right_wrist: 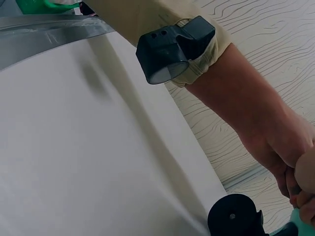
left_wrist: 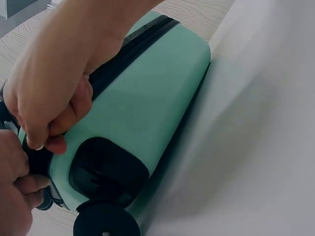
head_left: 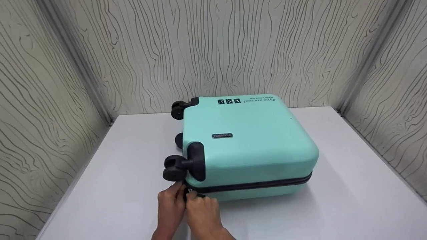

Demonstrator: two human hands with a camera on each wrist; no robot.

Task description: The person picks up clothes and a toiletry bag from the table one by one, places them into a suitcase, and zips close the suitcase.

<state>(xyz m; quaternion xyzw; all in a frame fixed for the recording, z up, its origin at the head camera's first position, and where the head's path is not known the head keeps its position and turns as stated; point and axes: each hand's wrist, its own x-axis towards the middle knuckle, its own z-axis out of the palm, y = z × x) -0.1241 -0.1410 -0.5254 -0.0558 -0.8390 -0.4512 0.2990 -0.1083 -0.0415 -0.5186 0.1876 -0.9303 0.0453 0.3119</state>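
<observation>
A mint-green hard-shell suitcase (head_left: 247, 143) lies flat on a white table, its black wheels facing left. Both hands meet at its near left corner, just below a double wheel (head_left: 175, 168). There my right hand (head_left: 204, 213) has its fingers curled and pinches a small zipper pull (head_left: 190, 190) on the black zipper band (head_left: 260, 183). Close beside it, my left hand (head_left: 170, 207) pinches the band at the corner. The left wrist view shows both sets of curled fingers at the dark band, the right hand (left_wrist: 49, 93) above; fingers partly hide the pull.
White tabletop (head_left: 126, 173) extends on both sides of the suitcase. Wood-grain patterned panels (head_left: 213, 50) stand behind and at either side. A green object (right_wrist: 44, 6) shows beyond the table's edge in the right wrist view.
</observation>
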